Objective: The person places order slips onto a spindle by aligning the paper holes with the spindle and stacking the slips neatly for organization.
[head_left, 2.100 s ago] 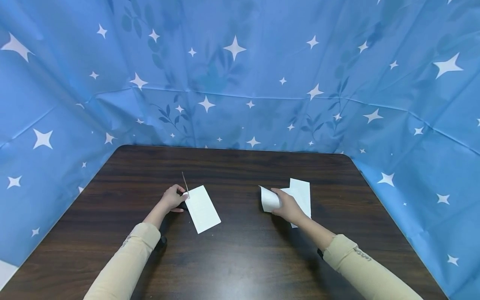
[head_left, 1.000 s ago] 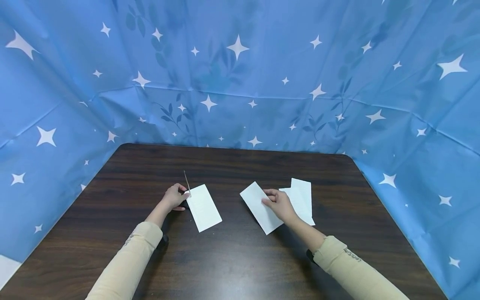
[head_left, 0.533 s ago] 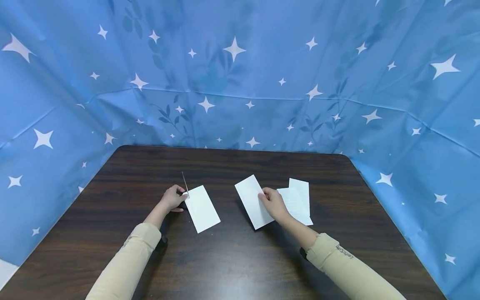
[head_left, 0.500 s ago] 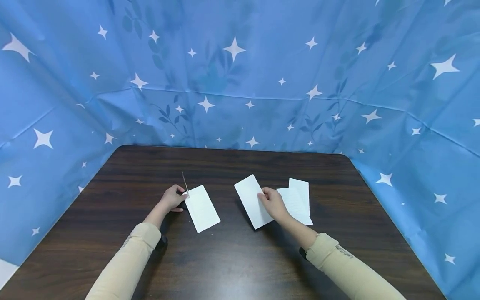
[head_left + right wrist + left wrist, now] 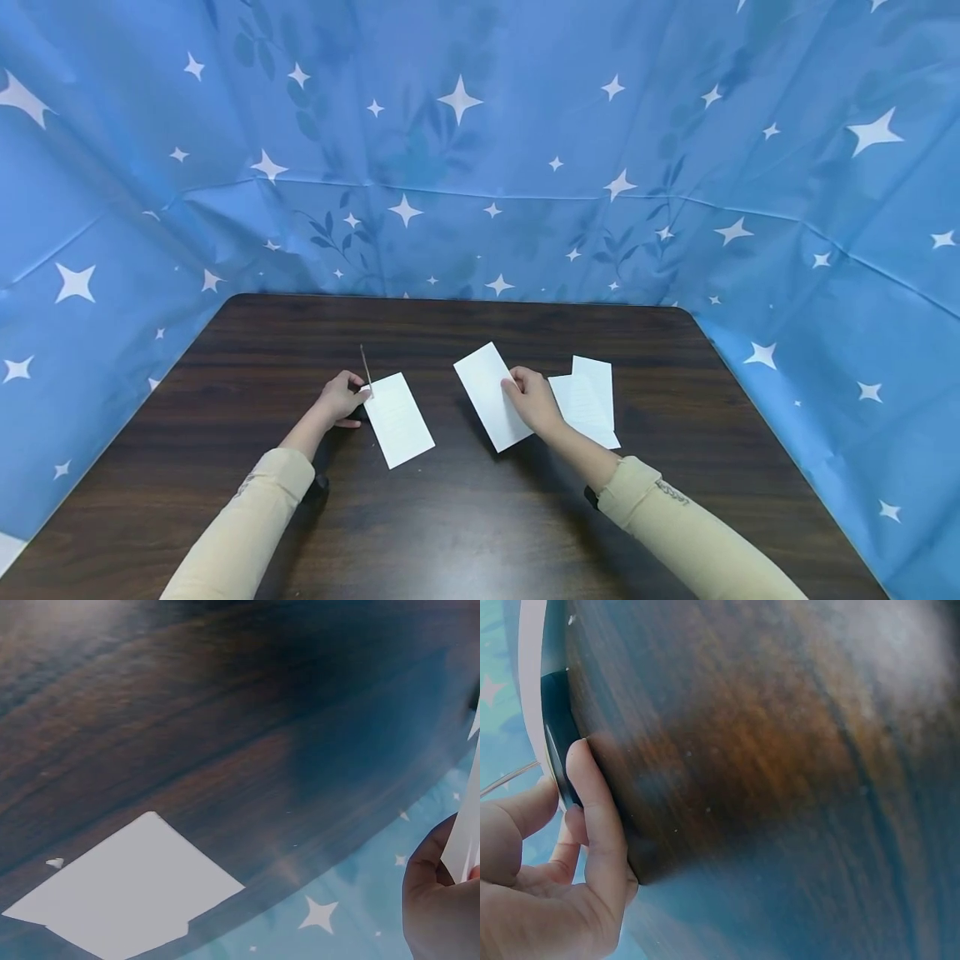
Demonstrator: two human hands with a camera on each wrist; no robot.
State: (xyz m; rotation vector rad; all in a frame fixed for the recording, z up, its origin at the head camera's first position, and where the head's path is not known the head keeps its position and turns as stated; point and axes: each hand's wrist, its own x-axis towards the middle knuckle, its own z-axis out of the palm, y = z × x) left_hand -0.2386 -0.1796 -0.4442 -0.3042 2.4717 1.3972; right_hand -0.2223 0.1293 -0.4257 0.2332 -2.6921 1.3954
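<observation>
In the head view my left hand (image 5: 341, 400) pinches the upper left corner of a white paper pad or sheet (image 5: 399, 421). A thin brownish stick (image 5: 365, 367) rises from that corner. The left wrist view shows thumb and fingers around a dark, flat-sided piece (image 5: 561, 727) under the white edge; I cannot tell what it is. My right hand (image 5: 536, 400) pinches a white sheet of paper (image 5: 487, 396) by its right edge, tilted above the table. Close to its right lie overlapping white sheets (image 5: 596, 371), also seen as pale papers (image 5: 127, 892) in the right wrist view.
Both arms reach over a dark wood-grain table (image 5: 465, 508). A blue curtain (image 5: 495, 150) with white stars hangs behind its far edge and along the sides. A small white scrap (image 5: 55, 862) lies near the loose sheets.
The right hand has drawn its sheet leftward, away from the overlapping sheets; the sheet was curled and now lies straighter in the hand. The left hand keeps its hold on the pad's corner.
</observation>
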